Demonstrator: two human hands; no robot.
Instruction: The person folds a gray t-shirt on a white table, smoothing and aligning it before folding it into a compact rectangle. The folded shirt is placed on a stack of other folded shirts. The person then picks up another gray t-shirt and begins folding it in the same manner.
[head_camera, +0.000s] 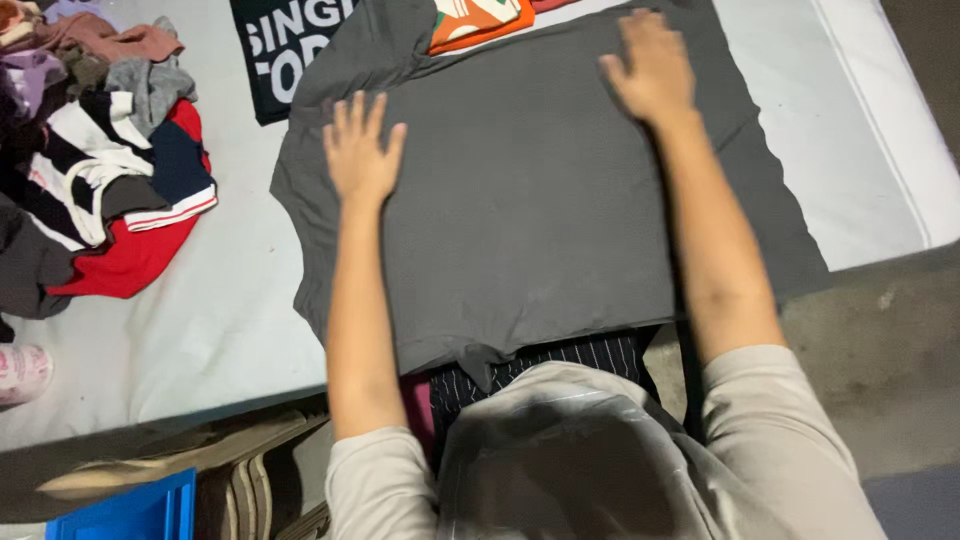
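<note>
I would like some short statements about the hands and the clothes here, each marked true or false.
1. Both hands lie flat on the grey garment. True: left hand, right hand.
2. The left hand holds a red shirt. False: it is open, palm down on the grey cloth.
3. A pile of clothes lies to the left. True.
4. The blue bin stands on the white surface. False: it is below the edge, lower left.
</note>
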